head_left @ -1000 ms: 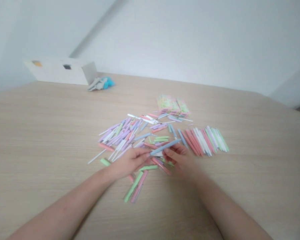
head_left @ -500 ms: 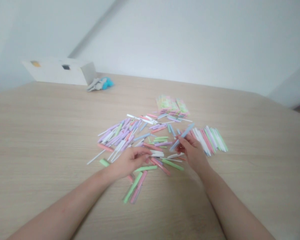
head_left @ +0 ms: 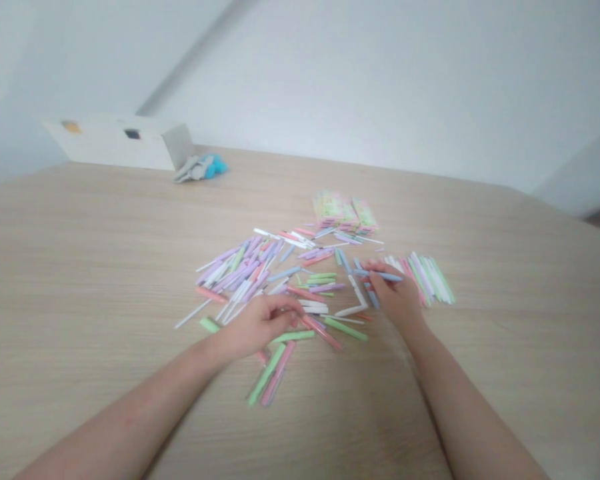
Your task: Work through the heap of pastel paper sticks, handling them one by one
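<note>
Well, the right hand (head_left: 395, 300) has its fingers (head_left: 380, 283) closed on a pale blue straw (head_left: 390, 276), which looks light and thin, so a gentle pinch near its middle should suit it. The left hand (head_left: 263, 327) curls over the near edge of the loose pastel straws (head_left: 240, 280), though whether it grips one I cannot tell. They spread across the middle of the worktop (head_left: 105, 267), with wrapped packets (head_left: 343, 212) just beyond them.
</note>
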`<state>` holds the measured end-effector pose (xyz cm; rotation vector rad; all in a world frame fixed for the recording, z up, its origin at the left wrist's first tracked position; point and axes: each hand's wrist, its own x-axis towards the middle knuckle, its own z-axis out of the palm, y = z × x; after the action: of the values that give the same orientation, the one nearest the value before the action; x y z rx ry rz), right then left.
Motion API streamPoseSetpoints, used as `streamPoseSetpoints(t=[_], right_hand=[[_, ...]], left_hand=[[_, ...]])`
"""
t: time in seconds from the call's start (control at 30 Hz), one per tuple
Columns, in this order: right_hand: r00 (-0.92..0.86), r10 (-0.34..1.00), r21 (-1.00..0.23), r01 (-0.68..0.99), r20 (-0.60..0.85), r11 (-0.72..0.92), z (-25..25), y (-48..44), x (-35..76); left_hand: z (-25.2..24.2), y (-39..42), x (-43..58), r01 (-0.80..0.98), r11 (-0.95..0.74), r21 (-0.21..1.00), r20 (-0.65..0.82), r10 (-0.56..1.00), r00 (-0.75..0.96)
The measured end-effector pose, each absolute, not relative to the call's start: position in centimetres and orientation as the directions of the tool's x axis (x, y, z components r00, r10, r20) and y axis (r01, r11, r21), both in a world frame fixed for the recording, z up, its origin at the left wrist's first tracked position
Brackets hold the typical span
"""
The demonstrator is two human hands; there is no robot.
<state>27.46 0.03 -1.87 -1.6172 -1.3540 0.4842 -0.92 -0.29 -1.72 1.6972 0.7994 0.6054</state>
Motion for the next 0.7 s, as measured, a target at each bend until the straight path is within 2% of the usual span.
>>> streamPoseSetpoints(t=[0.17, 0.27, 0.5, 0.7], right_hand=[[0.17, 0.882, -0.659, 0.729, 0.44, 0.188, -1.9, 0.0, 27.6], [0.021, 0.883, -0.518, 0.816, 0.468, 0.256, -2.2, 0.3, 27.8], [-0.197, 0.934, -0.268, 0.922, 0.296, 0.28, -2.7, 0.0, 28.7], [-0.25, 0.952, -0.199, 0.938, 0.176, 0.283, -2.5, -0.1, 28.6]], left_hand=[[-1.2, -0.4, -0.8, 0.231, -0.179, 0.956, -0.009, 0.771, 0.637], [-1.2, -0.4, -0.9, 0.237, -0.186, 0.954, -0.008, 0.772, 0.636], [-1.1, -0.5, -0.9, 0.248, -0.193, 0.949, -0.008, 0.774, 0.633], [-0.8, -0.5, -0.9, 0.249, -0.179, 0.952, -0.019, 0.776, 0.631]])
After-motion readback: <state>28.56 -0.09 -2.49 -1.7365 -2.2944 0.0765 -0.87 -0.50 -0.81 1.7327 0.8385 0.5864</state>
